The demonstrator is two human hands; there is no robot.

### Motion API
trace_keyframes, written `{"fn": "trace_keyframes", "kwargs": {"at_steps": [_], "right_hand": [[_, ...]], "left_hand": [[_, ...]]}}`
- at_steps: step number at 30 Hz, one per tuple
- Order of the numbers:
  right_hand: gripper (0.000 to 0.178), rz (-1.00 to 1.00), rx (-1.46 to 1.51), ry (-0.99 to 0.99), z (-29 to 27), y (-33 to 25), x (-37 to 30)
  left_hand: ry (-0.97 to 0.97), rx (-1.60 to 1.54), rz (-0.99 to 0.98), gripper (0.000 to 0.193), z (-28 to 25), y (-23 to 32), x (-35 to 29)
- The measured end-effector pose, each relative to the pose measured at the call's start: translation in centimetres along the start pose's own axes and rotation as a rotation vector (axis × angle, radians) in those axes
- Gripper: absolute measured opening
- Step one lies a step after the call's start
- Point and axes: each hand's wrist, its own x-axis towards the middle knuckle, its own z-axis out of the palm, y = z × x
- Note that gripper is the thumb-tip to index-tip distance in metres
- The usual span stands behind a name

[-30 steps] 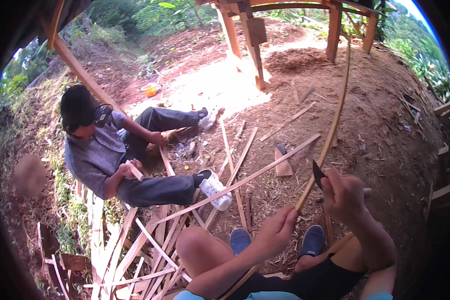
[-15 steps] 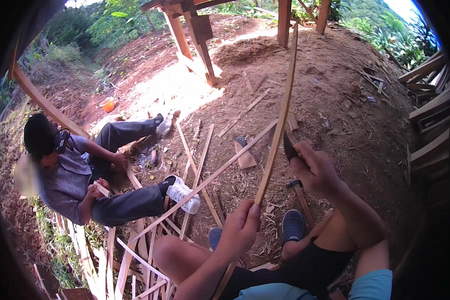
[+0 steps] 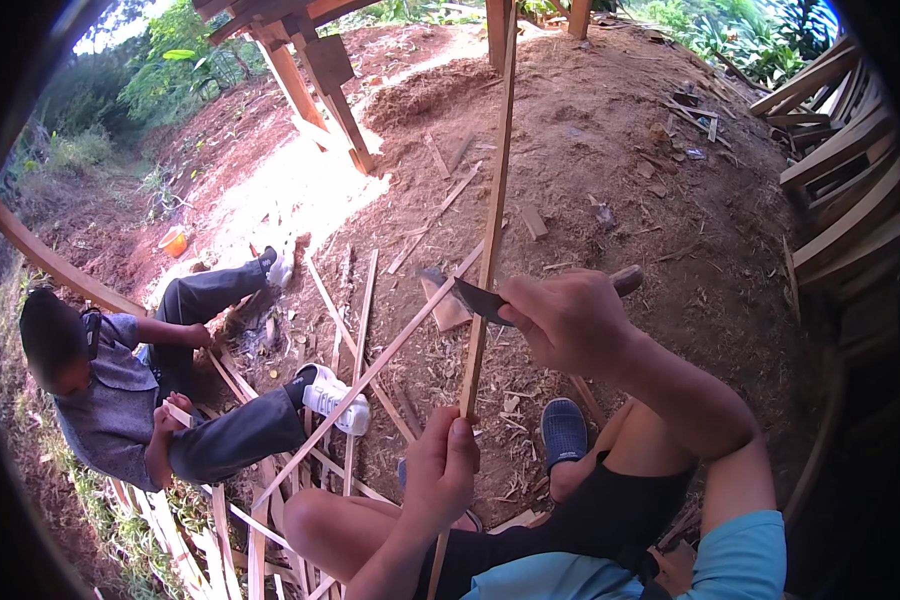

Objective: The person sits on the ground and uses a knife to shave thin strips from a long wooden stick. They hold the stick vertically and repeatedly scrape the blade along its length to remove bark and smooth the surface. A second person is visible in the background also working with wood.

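A long, thin wooden strip slants up and away from my lap. My left hand is closed around its lower part. In my right hand is a knife with a dark, curved blade. The rounded end of its wooden handle sticks out beyond my fist. The blade lies across the strip, above my left hand; whether it cuts into the wood I cannot tell. Behind it on the ground is a short wooden block, partly hidden. A wooden tool handle lies below my right wrist, its head hidden.
On the left a person sits on the ground with a pale wood piece in one hand. Loose strips lie between us. Timber is stacked at the right. Wooden posts stand at the back, near an orange bucket.
My right hand has turned, bringing the knife from beside the strip to across it. The strip stands more upright. The whole view has shifted slightly to the right.
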Motion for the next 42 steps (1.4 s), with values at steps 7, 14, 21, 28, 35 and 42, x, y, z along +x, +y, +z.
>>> {"fn": "trace_keyframes", "kwargs": {"at_steps": [7,14,21,28,35,42], "right_hand": [[0.014,-0.038,0.007,-0.01,0.4,0.0,-0.2],[0.015,0.056,-0.051,0.108,0.6,0.5,0.3],[0.014,-0.019,-0.037,0.082,1.1,-0.7,-0.8],[0.013,0.001,-0.069,0.07,1.0,-0.5,-0.6],[0.016,-0.018,-0.045,0.115,1.0,1.0,0.2],[0.017,0.021,-0.054,0.097,0.7,1.1,0.3]], "left_hand": [[0.001,-0.015,0.041,0.024,0.7,-0.2,0.4],[0.002,-0.029,0.061,0.027,0.9,0.1,1.0],[-0.018,-0.095,0.04,0.027,0.4,-0.1,0.7],[-0.038,-0.066,0.017,0.029,0.2,0.4,0.6],[-0.028,-0.036,0.048,0.03,0.4,-0.2,0.4],[-0.015,-0.008,0.067,0.031,0.1,-0.4,0.1]]}}
